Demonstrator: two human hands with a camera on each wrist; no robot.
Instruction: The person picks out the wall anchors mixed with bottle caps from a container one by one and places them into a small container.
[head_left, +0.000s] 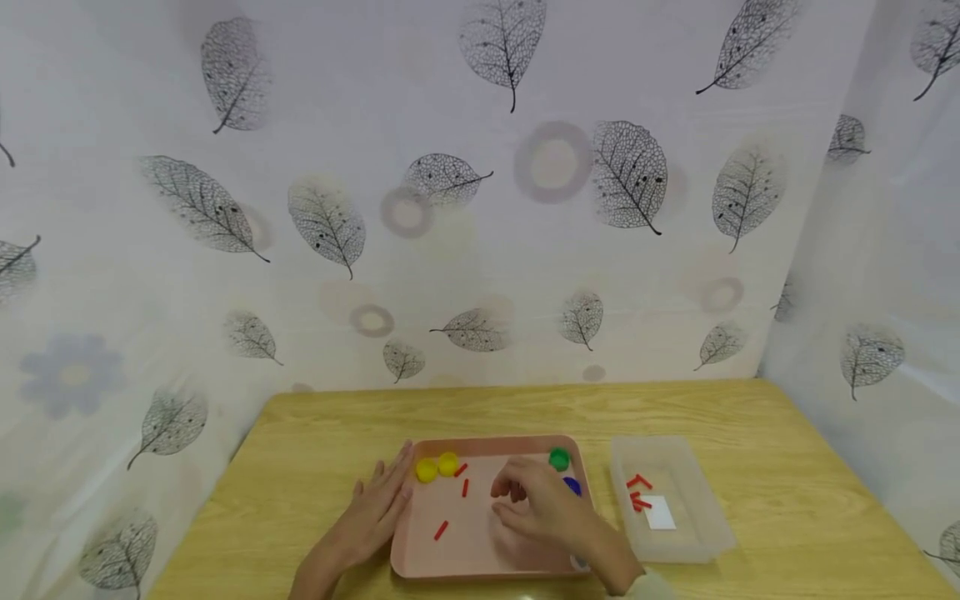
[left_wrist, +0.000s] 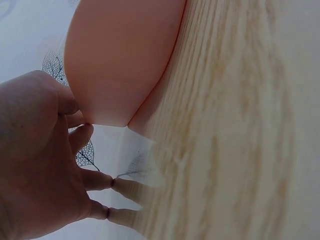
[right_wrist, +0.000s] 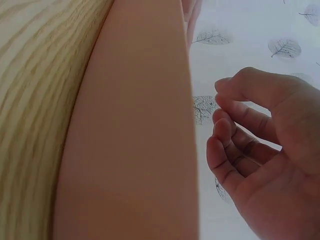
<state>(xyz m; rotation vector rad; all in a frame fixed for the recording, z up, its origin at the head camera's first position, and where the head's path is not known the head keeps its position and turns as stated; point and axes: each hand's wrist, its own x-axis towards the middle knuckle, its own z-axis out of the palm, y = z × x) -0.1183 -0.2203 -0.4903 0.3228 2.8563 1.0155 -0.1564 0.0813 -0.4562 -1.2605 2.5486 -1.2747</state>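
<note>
My left hand (head_left: 371,514) touches the left side of the pink tray (head_left: 491,564), its fingers stretched along the rim. In the left wrist view, the left hand's fingers (left_wrist: 80,140) reach the tray's outer wall. Over the right half of the tray is my right hand (head_left: 543,504), fingers bent and a gap between thumb and forefinger. Nothing shows between its fingers (right_wrist: 250,117) in the right wrist view. Inside the tray lie two yellow round caps (head_left: 426,470), a few short red sticks (head_left: 441,530), a green cap (head_left: 559,458) and a blue cap (head_left: 572,485), partly hidden by the hand.
A translucent bin (head_left: 697,500) stands right of the tray, holding several red sticks (head_left: 640,482) and a white card (head_left: 660,512). Both containers rest on a wooden table (head_left: 787,467). Leaf-patterned sheets (head_left: 480,275) hang behind and at both sides.
</note>
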